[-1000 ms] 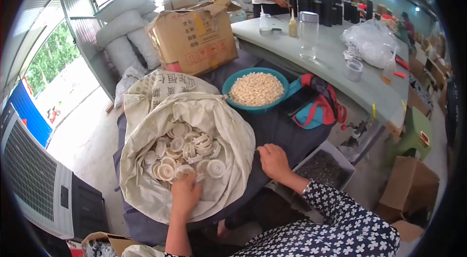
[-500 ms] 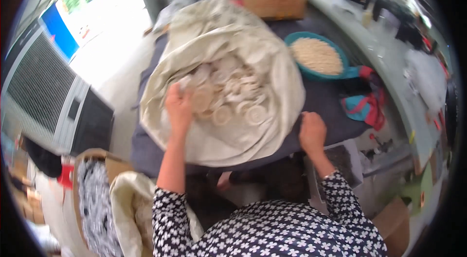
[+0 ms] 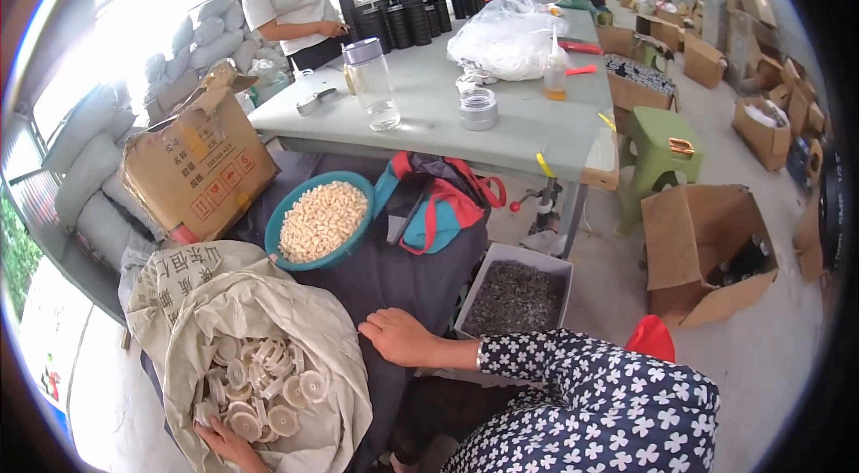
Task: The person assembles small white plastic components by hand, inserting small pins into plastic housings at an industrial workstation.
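Observation:
A large off-white woven sack lies open at the lower left, its rim rolled down. Inside is a heap of pale, translucent plastic discs, some with short stems. My left hand reaches into the near side of the sack, its fingers closed around one pale disc at the edge of the heap; part of the hand is cut off by the lower edge. My right hand is curled closed over the dark cloth, beside the sack's right edge. What it holds, if anything, is hidden.
Beyond the sack stand a teal basin of small beige pieces, a red-and-teal cloth bag and a cardboard carton. A long table bears a bottle and black stacks. A co-worker stands behind it.
The view has swung up and to the right, so the sack now sits lower left and the long table and co-worker show. My left hand remains at the discs, my right beside the sack.

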### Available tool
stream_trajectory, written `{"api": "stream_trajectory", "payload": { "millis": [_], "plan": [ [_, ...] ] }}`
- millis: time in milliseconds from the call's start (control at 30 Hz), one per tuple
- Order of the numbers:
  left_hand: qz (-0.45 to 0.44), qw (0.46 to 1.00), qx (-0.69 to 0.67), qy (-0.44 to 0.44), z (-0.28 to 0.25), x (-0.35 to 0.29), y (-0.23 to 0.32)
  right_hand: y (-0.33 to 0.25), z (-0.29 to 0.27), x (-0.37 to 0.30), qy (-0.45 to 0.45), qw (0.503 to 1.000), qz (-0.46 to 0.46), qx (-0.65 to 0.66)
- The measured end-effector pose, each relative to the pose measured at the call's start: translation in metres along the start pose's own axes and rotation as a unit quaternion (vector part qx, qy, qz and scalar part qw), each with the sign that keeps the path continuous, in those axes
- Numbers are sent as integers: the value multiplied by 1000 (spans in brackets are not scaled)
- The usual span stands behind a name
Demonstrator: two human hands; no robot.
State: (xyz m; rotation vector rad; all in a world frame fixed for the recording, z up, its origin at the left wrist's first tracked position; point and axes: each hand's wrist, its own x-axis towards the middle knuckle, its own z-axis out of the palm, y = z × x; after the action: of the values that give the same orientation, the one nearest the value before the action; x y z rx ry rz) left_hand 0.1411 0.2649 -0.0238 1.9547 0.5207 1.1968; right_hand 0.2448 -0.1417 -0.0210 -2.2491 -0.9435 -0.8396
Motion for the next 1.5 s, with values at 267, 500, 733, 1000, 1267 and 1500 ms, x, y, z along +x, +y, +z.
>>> {"api": "stream_trajectory", "payload": {
  "millis": [267, 500, 733, 1000, 1267, 1500],
  "plan": [
    [-9, 997, 74, 15, -1, -5, -13, -8, 5, -2, -6, 1000, 3, -1],
    [-34, 964, 236, -116, -2, -36, 47, -14, -2, 7, -14, 999, 23, 40],
    [-124, 951, -269, -94, -8, -77, 161, 0, -1, 4, 55, 998, 26, -1],
    [-343, 793, -485, -131, -39, -155, 170, -26, -14, 2, 92, 958, 78, 261],
    [-312, 854, -390, -149, -45, -184, 188, -138, -68, 1, -194, 885, -103, 410],
    [-258, 898, -328, -138, -49, -194, 190, -139, -74, 4, -291, 877, -169, 344]
  ]
}}
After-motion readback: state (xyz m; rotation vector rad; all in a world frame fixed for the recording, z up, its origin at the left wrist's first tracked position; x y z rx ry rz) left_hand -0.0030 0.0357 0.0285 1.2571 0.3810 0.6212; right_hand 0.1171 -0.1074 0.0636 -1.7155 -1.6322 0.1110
